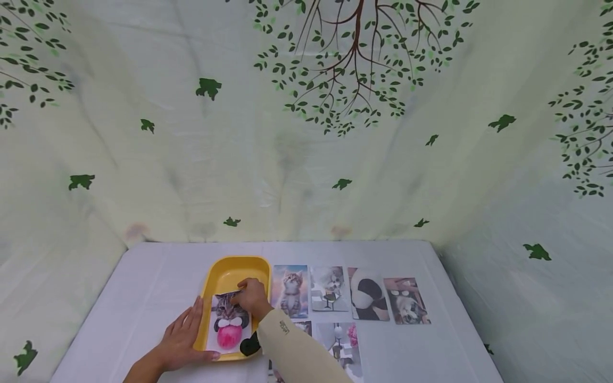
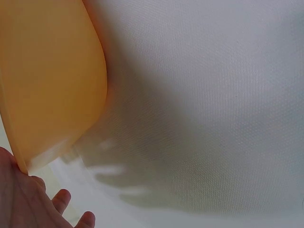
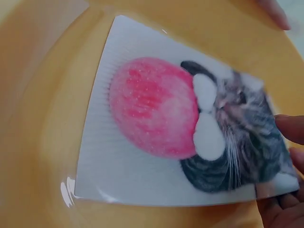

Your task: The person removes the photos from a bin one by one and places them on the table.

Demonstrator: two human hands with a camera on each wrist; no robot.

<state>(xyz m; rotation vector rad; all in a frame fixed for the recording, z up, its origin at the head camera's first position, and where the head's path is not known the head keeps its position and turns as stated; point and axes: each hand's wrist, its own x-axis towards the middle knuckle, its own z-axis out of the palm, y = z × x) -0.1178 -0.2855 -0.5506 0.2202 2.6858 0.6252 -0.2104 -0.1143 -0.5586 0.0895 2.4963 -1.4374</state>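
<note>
The far end of the cat photo [image 1: 229,321] is pinched by the right hand [image 1: 252,298]; the yellow tray [image 1: 231,269] is steadied by the flat, straight-fingered left hand [image 1: 184,335]. The photo's long axis is laid along the tray's length, cat's head farthest.

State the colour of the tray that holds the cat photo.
The tray is yellow, clearest in the head view; the cat photo lies inside it.

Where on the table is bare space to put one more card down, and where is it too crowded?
Bare cloth lies left of the yellow tray, beyond the left hand, and along the far edge behind the row of cards. A narrower strip runs right of that row. It is crowded around the right hand and cat card.
</note>
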